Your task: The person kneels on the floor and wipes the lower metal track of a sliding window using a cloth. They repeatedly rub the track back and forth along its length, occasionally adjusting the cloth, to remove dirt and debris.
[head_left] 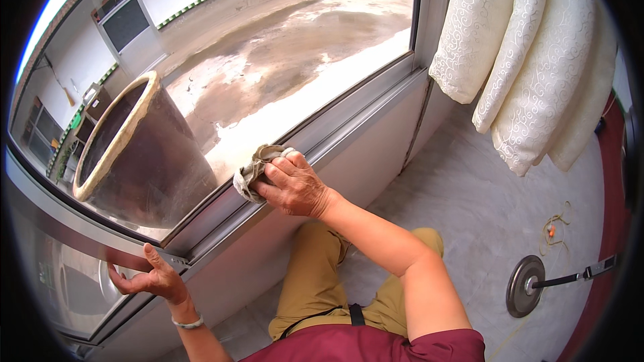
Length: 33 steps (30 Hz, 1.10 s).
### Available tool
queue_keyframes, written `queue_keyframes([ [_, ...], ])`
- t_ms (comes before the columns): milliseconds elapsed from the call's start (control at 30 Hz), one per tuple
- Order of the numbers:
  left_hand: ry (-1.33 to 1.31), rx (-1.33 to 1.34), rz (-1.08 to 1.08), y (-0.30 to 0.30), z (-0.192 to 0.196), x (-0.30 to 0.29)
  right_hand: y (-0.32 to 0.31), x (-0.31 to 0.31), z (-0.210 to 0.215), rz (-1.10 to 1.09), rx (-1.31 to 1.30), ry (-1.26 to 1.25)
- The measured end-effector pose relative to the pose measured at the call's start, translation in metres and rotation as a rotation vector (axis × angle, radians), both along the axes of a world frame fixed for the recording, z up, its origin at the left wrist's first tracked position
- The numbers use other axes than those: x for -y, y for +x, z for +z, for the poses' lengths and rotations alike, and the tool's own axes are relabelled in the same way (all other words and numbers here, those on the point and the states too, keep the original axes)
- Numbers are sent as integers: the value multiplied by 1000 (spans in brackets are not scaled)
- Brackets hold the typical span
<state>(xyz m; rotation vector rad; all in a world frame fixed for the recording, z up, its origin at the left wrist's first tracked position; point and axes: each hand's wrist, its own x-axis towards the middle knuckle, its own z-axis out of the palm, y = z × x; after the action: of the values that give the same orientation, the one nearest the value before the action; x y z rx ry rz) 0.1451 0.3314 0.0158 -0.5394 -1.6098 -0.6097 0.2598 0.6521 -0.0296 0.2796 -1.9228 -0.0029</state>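
Note:
My right hand [295, 186] is closed around a crumpled greyish cleaning cloth [253, 173]. It presses the cloth against the lower rail [335, 135] of a metal-framed glass door or window. Lower left, my left hand [153, 281] grips the metal frame [121, 255], thumb on top and fingers curled beneath its edge. Close by those fingers is a round pale object, perhaps a handle [109, 285], partly hidden. Behind the glass [268, 94] stands a large dark brown pot [151, 161] with a pale rim.
White patterned curtains [537, 60] hang at the upper right. On the grey floor [456, 188] at right lie a dark weight disc with a rod [526, 286] and a thin cord with an orange piece [551, 231]. A courtyard [288, 47] shows outside.

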Motion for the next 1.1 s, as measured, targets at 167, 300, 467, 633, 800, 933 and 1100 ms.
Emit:
queue_keyframes([
  [167, -156, -116, 260, 1, -9, -2, 8, -19, -5, -62, -70, -126],
  [300, -189, -187, 148, -3, -14, -3, 18, -44, -9, -110, -95, -223],
  [467, -239, -239, 273, -4, -14, 5, 33, -96, -20, -219, -109, -314],
  [633, -255, -240, 312, -10, -17, 16, 45, -149, -20, -304, -176, -397],
  [800, -254, -183, 333, -1, -11, 14, 52, -210, -22, -366, -183, -455],
  [933, -272, -246, 319, -5, -13, 1, 63, -260, -27, -480, -179, -499],
  [1100, -254, -214, 250, -10, -14, 4, 65, -315, -18, -537, -264, -663],
])
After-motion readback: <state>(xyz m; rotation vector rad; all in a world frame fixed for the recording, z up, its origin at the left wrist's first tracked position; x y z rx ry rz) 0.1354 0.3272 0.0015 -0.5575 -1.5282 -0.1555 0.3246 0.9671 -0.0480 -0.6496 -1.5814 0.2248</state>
